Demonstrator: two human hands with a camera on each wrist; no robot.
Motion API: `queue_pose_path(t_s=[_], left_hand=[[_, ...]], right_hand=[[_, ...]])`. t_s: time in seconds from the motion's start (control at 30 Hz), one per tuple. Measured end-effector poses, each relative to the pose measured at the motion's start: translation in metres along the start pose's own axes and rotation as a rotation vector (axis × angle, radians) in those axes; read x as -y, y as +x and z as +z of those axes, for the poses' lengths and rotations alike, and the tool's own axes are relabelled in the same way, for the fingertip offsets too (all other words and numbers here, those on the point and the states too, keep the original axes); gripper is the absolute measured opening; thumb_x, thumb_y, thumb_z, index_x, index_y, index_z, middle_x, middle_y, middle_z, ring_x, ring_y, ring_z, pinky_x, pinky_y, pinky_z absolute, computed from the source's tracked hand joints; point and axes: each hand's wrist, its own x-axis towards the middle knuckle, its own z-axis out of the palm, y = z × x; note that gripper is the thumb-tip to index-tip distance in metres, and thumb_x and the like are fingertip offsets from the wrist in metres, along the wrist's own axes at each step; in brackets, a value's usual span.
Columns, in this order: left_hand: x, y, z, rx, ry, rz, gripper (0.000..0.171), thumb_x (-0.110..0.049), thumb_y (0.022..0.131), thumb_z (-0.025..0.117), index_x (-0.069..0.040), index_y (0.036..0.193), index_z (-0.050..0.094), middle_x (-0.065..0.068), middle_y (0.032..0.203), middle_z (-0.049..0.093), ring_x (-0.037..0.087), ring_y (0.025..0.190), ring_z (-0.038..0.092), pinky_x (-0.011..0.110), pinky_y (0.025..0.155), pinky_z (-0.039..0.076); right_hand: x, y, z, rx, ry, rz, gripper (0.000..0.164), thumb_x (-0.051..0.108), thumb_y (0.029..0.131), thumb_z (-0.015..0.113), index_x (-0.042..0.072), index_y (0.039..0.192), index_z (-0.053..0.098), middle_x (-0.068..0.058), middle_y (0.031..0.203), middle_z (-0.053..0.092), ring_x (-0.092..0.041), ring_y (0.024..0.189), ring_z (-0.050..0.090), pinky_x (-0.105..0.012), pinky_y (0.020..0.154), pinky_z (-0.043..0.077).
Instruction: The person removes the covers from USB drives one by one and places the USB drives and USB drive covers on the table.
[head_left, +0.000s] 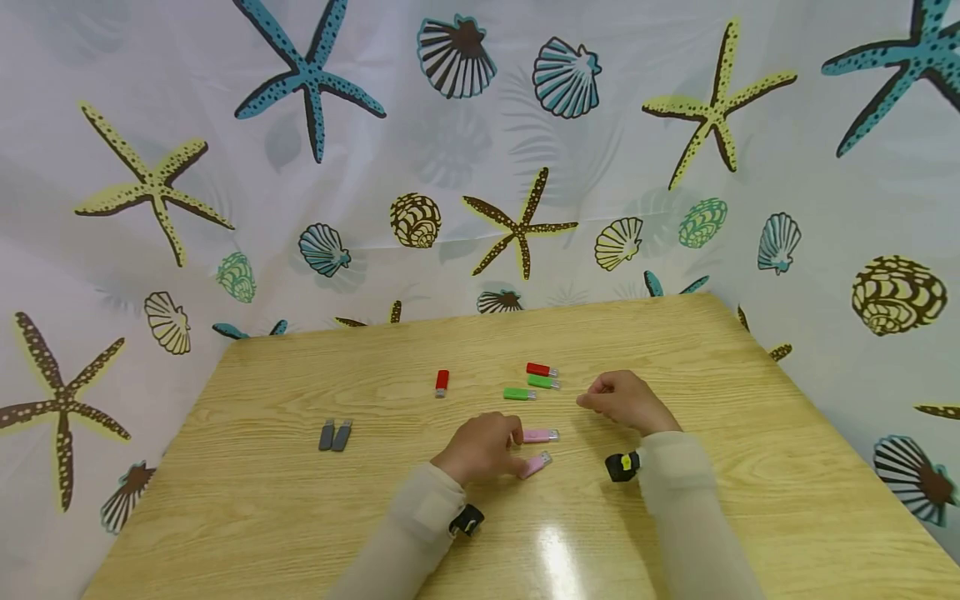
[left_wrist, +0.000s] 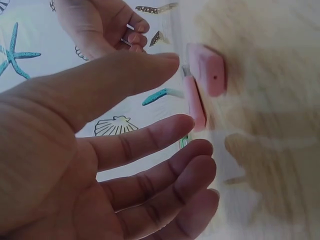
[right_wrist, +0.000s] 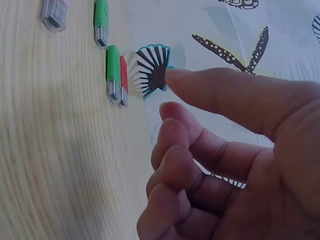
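Two pink USB sticks lie on the table, one (head_left: 541, 436) farther back and one (head_left: 535, 466) slanted nearer the front. My left hand (head_left: 483, 447) is just left of them, its fingers bent. In the left wrist view, a gap shows between its thumb and fingers, near a pink stick (left_wrist: 210, 70), and nothing is held. My right hand (head_left: 626, 402) hovers to the right of two green USB sticks (head_left: 519, 394) and a red USB stick (head_left: 539, 369). Its fingers are loosely curled and, in the right wrist view, hold nothing; one green stick (right_wrist: 114, 72) lies beside the red one.
Another red USB stick (head_left: 442, 383) lies farther left. Two grey USB sticks (head_left: 341, 436) sit side by side at the left of the wooden table (head_left: 247, 500). A white curtain (head_left: 465, 150) with shells and starfish hangs behind the table's far edge.
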Motion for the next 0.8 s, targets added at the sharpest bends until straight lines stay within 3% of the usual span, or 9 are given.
queue_pose_path(t_s=[0.23,0.5,0.8], left_hand=[[-0.007,0.002,0.009,0.024,0.016,0.031,0.027,-0.038,0.087,0.07,-0.012,0.089,0.064,-0.005,0.076,0.057,0.011,0.066,0.049,0.027,0.061,0.043],[-0.011,0.004,0.011,0.04,0.047,0.034,0.018,-0.024,0.079,0.074,-0.013,0.087,0.062,-0.005,0.071,0.052,0.011,0.064,0.046,0.026,0.056,0.038],[-0.01,0.007,0.016,0.015,0.049,0.059,0.018,-0.025,0.084,0.072,-0.013,0.081,0.06,-0.006,0.066,0.048,0.009,0.059,0.043,0.023,0.052,0.033]], right_hand=[[0.008,-0.001,0.005,0.02,-0.001,-0.013,0.024,0.026,0.09,0.067,0.002,0.089,0.063,-0.004,0.072,0.055,-0.014,0.06,0.046,-0.027,0.053,0.039],[0.011,-0.002,0.006,0.031,0.0,-0.013,0.024,0.026,0.09,0.067,0.003,0.088,0.062,-0.002,0.066,0.052,-0.014,0.057,0.044,-0.027,0.052,0.038],[0.01,0.002,0.009,0.056,0.01,0.002,0.022,0.025,0.089,0.068,0.003,0.088,0.063,-0.002,0.068,0.054,-0.013,0.058,0.046,-0.025,0.051,0.039]])
